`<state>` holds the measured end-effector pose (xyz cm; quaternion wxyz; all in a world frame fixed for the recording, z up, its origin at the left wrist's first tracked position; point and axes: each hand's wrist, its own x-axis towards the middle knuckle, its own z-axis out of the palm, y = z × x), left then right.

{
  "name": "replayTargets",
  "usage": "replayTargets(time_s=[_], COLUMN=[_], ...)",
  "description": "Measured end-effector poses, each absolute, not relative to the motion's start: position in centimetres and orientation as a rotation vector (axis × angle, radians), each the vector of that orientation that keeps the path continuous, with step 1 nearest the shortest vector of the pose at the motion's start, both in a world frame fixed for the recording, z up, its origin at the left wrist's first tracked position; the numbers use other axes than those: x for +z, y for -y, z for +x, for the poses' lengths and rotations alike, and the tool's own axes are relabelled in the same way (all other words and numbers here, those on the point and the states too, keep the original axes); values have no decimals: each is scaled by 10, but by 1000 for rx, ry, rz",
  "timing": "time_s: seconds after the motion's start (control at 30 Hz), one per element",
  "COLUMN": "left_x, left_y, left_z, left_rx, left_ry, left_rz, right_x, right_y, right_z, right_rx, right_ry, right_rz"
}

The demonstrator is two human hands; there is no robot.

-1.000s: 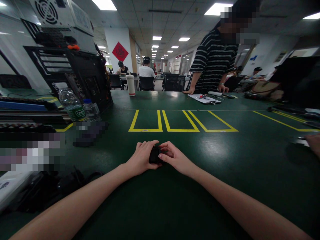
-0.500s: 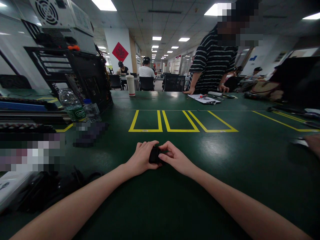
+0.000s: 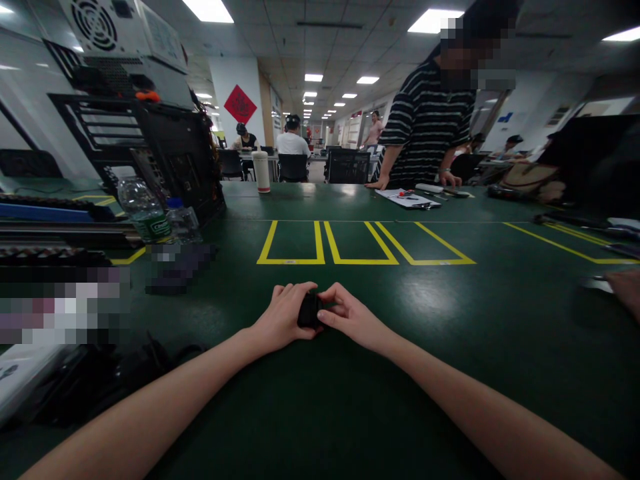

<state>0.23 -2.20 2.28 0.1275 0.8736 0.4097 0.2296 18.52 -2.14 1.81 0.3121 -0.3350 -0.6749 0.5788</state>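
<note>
A small black object of boxy, rounded shape rests at the middle of the green table; its kind I cannot make out. My left hand is closed around its left side, thumb along the near edge and fingers over the far edge. From the right, my right hand pinches the object's right side between thumb and bent fingers. Part of the object is hidden behind my fingers. Beyond both hands, yellow tape outlines mark the tabletop.
Computer cases, a plastic bottle and a smaller blue-capped bottle stand at left. A white tumbler stands at the far edge. Across the table a person in a striped shirt leans by a clipboard. Another person's hand shows at right.
My hands and the black object stay almost where they were. The person in the striped shirt has shifted slightly, and a person in pink now shows in the background.
</note>
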Motion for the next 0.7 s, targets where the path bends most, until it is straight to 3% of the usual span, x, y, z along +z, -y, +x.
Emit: replayTargets(time_s=[0.37,0.7], left_x=[8,22], left_y=[14,22], left_z=[4,3], left_rx=[729,676], left_ry=[-1222,-1181], left_rz=[2549,2543], right_x=[14,18], right_y=[18,21], right_z=[184,183], right_rx=[1498,1469], right_ry=[1809,1801], right_rz=[-926,-923])
